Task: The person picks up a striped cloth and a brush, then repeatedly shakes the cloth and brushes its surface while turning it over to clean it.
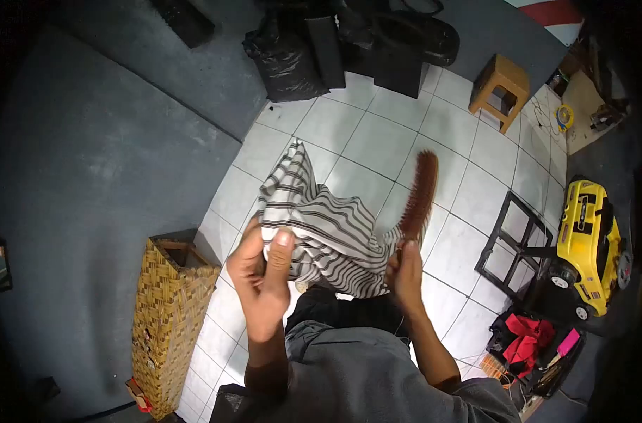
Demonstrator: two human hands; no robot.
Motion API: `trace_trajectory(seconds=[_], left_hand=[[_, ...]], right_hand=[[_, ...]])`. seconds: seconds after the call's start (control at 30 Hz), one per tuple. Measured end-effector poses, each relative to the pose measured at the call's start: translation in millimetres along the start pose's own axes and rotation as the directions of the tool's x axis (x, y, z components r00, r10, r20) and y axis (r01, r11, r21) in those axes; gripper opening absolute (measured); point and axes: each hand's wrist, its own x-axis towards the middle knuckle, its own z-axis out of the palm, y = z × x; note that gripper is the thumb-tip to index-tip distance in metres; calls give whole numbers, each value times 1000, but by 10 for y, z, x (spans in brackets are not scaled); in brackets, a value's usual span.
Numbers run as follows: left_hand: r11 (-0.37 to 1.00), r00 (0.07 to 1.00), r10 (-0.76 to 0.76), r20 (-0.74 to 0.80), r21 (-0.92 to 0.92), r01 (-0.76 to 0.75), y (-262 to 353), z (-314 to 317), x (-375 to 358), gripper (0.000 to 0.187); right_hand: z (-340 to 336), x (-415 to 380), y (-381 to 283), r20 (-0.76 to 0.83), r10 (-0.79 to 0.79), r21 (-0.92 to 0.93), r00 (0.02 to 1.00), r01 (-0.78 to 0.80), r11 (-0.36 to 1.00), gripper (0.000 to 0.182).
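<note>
A white cloth with dark stripes [328,222] hangs bunched between my two hands in front of my body. My left hand [264,271] pinches its left side, thumb on top and fingers underneath. In my right hand [405,271] is a reddish-brown brush [423,187], gripped by the handle, with its long bristled head pointing up and its bristles facing left. The cloth's right edge reaches my right hand and passes behind the brush's lower end.
A tall woven basket [169,317] stands at the left by the grey wall. Black bags [286,63] and a tan stool [503,88] are at the far side. On the right are a black frame [508,240], a yellow toy car [585,243] and a bin with red cloth [529,342].
</note>
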Motion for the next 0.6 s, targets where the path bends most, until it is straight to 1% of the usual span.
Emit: trace_trajectory(seconds=[0.03, 0.07, 0.1, 0.17, 0.2, 0.23, 0.27, 0.3, 0.33, 0.37, 0.4, 0.43, 0.47, 0.5, 0.53, 0.57, 0.6], left_hand=[[997, 997, 62, 39, 42, -64, 3, 40, -6, 19], [998, 996, 7, 87, 59, -12, 72, 59, -14, 11], [996, 992, 63, 110, 61, -70, 61, 115, -16, 10], [972, 973, 193, 124, 112, -207, 130, 154, -7, 12], [973, 974, 216, 75, 70, -221, 132, 125, -4, 15], [972, 972, 235, 24, 28, -235, 124, 62, 5, 18], [954, 954, 299, -11, 33, -298, 70, -33, 2, 23], [947, 944, 319, -85, 3, -320, 89, -112, -6, 27], [953, 939, 275, -209, -69, -294, 128, -134, 2, 26], [950, 920, 218, -324, -144, -276, 182, -147, 20, 26], [935, 907, 233, -351, -175, -308, 228, -174, 56, 26], [918, 893, 246, -376, -206, -340, 268, -186, 95, 26], [895, 876, 227, -425, -264, -359, 303, -175, 111, 24], [893, 875, 234, -423, -263, -366, 324, -179, 122, 24], [935, 928, 126, -350, -270, -229, 344, -195, 122, 24], [959, 961, 10, -277, -269, -87, 352, -209, 118, 25], [961, 978, -75, -193, -277, 19, 260, -252, 122, 23]], right_hand=[[126, -118, -118, 130, -115, -91, 985, 128, 988, 34], [192, -169, -186, 305, -308, -313, 901, 400, 861, 29], [329, -249, -258, 424, -424, -413, 800, 588, 696, 24], [378, -179, -75, 531, -432, -342, 729, 650, 678, 22], [306, -64, 91, 526, -438, -338, 729, 653, 678, 22], [146, 114, 317, 513, -310, -557, 800, 586, 589, 20], [-51, 311, 551, 468, -186, -740, 864, 498, 452, 19], [-336, 478, 803, 471, -120, -818, 874, 483, 312, 22], [-730, 662, 1216, 386, -65, -890, 920, 390, 237, 24], [-1033, 628, 1351, 290, 33, -953, 956, 286, 104, 27], [-1503, 704, 1682, 183, 184, -981, 966, 191, -23, 30], [-1999, 707, 2042, 229, 169, -960, 959, 251, -123, 32], [-2323, 748, 2273, -22, 384, -963, 923, 84, -257, 26], [-2417, 651, 2210, -192, 397, -970, 897, -111, -218, 22], [-2517, 543, 2171, -259, 452, -945, 854, -320, 63, 15], [-2520, 558, 2181, -261, 450, -944, 854, -323, 66, 15], [-2533, 599, 2175, -229, 375, -929, 898, -317, 192, 18]])
